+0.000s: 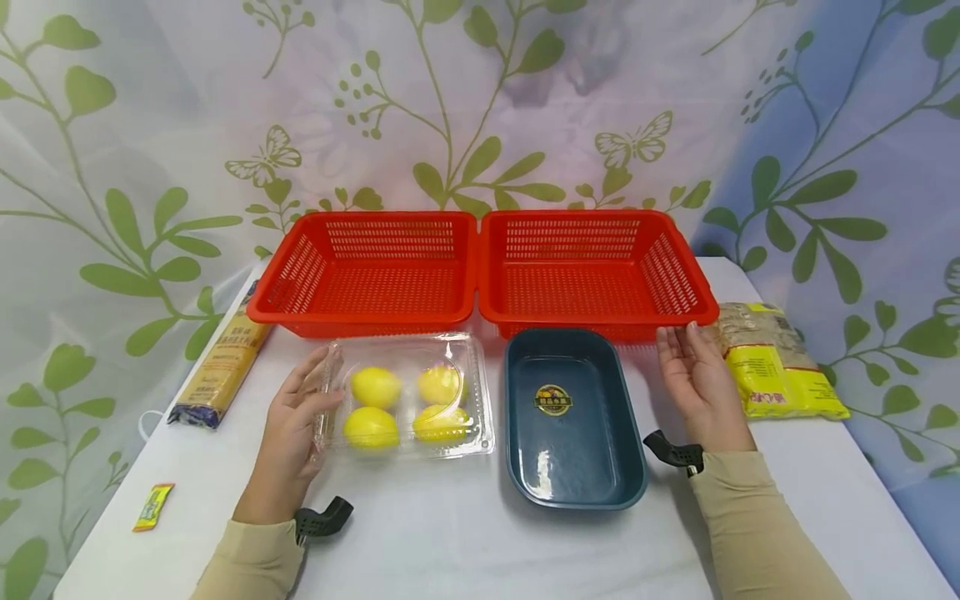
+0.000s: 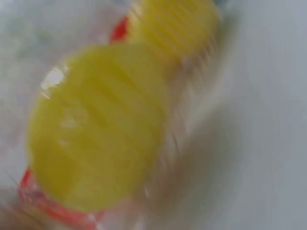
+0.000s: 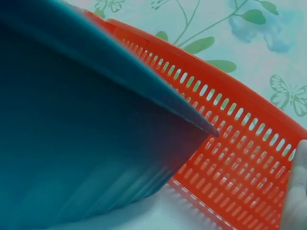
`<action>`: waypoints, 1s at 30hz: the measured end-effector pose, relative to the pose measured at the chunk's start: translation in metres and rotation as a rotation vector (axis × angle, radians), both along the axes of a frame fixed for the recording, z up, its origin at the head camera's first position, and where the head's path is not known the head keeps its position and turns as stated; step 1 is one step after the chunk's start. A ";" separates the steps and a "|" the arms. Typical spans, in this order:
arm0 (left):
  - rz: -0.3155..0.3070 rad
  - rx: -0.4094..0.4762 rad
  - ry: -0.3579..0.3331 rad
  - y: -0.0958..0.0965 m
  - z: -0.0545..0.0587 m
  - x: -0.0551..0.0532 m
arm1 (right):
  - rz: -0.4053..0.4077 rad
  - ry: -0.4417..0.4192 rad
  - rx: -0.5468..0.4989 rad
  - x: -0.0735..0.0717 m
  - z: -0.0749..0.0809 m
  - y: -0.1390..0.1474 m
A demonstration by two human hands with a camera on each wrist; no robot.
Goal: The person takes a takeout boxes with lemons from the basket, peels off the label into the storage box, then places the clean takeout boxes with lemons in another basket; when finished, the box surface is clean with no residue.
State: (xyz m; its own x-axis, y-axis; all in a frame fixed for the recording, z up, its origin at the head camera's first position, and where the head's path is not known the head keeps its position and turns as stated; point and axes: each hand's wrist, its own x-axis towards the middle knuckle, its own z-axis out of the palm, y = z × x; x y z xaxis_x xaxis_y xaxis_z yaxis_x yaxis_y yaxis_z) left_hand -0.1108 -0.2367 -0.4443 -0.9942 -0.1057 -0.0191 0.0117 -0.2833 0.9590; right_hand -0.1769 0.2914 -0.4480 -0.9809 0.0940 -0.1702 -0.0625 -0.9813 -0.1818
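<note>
My left hand (image 1: 296,417) holds the left end of a clear plastic box (image 1: 480,392). Inside it lie several yellow lemons (image 1: 375,387), arranged in two rows. Close up and blurred in the left wrist view, a lemon (image 2: 96,129) shows through the plastic. My right hand (image 1: 697,379) is by the front right corner of the right red basket (image 1: 600,321), palm turned inward and fingers loosely extended. Its fingertips are at the basket's rim; firm contact is hard to tell. Between the hands stands a dark blue tray (image 1: 577,467) with a round gold label.
A second red basket (image 1: 360,321) stands at the back left. Beyond my left hand lies a long yellow-brown packet (image 1: 225,358), with a small yellow wrapped packet (image 1: 153,507) nearer the front. A yellow-and-clear bag (image 1: 780,367) lies right of my right hand.
</note>
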 end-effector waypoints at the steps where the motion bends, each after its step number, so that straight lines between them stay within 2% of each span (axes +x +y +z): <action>1: 0.026 0.031 -0.017 -0.001 0.003 0.002 | 0.002 0.002 0.005 0.000 0.000 0.000; 3: 0.056 0.094 -0.049 -0.003 0.008 0.006 | 0.002 0.006 0.008 -0.001 0.000 -0.001; 7: 0.055 0.188 -0.076 -0.007 0.021 0.016 | 0.002 0.005 0.000 -0.002 0.000 -0.001; 12: 0.018 0.239 -0.114 -0.007 0.044 0.028 | 0.010 -0.007 -0.009 -0.001 0.000 -0.001; 17: 0.013 0.259 -0.135 0.003 0.070 0.032 | 0.002 -0.016 -0.013 -0.001 0.000 0.000; 19: 0.015 0.301 -0.103 0.010 0.079 0.029 | -0.001 -0.015 -0.007 0.000 0.000 -0.001; 23: 0.011 0.375 -0.043 0.027 0.093 0.016 | 0.002 -0.008 0.012 0.000 0.000 0.000; 27: 0.012 0.353 -0.013 0.051 0.102 -0.004 | 0.004 -0.005 0.024 0.001 0.000 0.000; 30: 0.009 0.308 0.040 0.067 0.104 -0.020 | 0.017 -0.002 0.053 0.003 -0.001 -0.001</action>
